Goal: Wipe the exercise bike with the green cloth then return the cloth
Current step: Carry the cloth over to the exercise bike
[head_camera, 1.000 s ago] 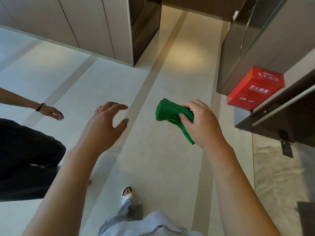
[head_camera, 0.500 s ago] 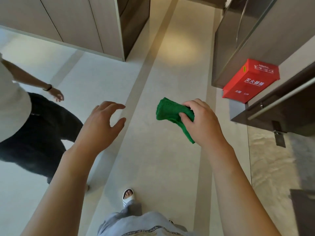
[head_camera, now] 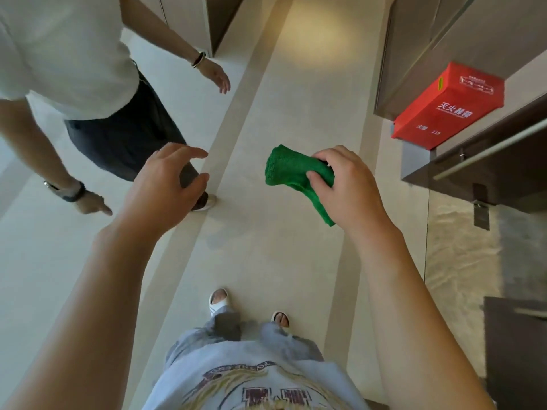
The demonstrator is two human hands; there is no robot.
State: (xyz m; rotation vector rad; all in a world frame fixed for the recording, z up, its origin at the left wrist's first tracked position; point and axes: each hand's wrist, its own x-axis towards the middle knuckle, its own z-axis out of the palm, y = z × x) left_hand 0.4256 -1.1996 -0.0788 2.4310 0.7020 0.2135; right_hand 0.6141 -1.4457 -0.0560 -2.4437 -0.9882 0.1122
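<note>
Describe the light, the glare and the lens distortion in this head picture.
Head view: a warm glare patch lies on the pale tiled floor; the wide lens bends the wall lines and the red cardboard box; the folded green cloth in the right hand is sharp; the open left hand too.

Bright, even daylight; warm glare patch on floor [head_camera: 313, 37]; wide-angle bending at edges.

A red box [head_camera: 450, 106] by the wall; another person [head_camera: 74, 69] stands left.
</note>
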